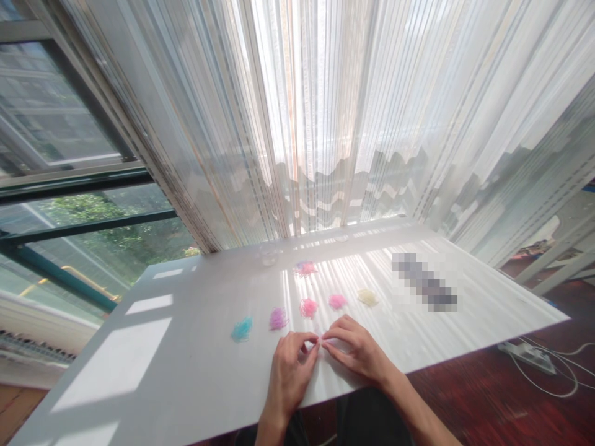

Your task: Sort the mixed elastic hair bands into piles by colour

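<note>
My left hand [290, 365] and my right hand [356, 350] meet near the front edge of the white table [195, 378]. Thumb and forefinger of each are pinched together on a tiny pale pink strand [320, 339], which looks like a small rubber band; the fingertips hide most of it. Just beyond the hands lies a row of small heaps of thin, tangled loops: a teal heap [242, 329], a purple heap [278, 318], a coral-pink heap [308, 308], a bright pink heap [337, 301] and a pale yellow heap [367, 297]. Farther back sits a mixed pink and lilac heap [305, 267].
A clear round container [268, 255] and a clear flat lid-like piece [341, 238] are near the table's back edge. A blurred-out dark object [425, 282] lies on the right. Sheer curtains [307, 111] hang behind. A power strip [527, 357] with white cables is on the floor.
</note>
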`<action>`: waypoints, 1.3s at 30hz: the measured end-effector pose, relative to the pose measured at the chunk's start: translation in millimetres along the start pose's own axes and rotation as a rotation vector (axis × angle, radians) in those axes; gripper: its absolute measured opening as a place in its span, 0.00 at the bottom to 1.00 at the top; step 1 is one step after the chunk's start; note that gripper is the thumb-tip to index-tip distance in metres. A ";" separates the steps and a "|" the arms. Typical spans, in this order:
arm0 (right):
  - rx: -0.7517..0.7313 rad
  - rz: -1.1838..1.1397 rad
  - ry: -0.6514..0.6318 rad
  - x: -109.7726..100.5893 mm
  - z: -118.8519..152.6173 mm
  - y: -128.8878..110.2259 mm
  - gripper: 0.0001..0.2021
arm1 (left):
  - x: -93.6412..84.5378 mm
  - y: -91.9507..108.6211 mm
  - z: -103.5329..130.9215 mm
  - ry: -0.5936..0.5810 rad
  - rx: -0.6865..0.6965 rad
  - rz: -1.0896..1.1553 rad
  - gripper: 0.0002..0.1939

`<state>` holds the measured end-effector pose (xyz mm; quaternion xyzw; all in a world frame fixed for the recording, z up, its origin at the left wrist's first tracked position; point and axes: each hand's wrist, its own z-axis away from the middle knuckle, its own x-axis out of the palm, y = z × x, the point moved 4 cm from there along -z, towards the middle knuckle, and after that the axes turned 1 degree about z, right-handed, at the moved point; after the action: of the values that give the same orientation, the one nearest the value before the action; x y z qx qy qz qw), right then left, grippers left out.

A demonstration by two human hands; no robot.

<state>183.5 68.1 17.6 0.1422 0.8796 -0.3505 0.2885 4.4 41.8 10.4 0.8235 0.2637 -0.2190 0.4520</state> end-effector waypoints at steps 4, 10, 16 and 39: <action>0.009 0.001 0.009 -1.1 -0.6 -1.0 0.04 | 0.1 0.3 -0.7 -0.009 0.000 -0.003 0.03; 0.028 0.007 0.020 -2.1 0.3 -0.2 0.05 | -1.2 2.2 -1.3 0.006 0.010 -0.017 0.04; 0.038 0.007 0.026 -2.0 0.4 0.4 0.05 | -2.7 3.2 -2.0 0.016 0.016 -0.017 0.04; 0.059 0.002 0.032 -3.1 1.1 1.0 0.04 | -2.8 4.0 -3.6 0.015 -0.002 -0.035 0.10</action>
<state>186.8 67.9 18.3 0.1571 0.8731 -0.3739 0.2704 5.2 42.5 16.4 0.8199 0.2818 -0.2204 0.4470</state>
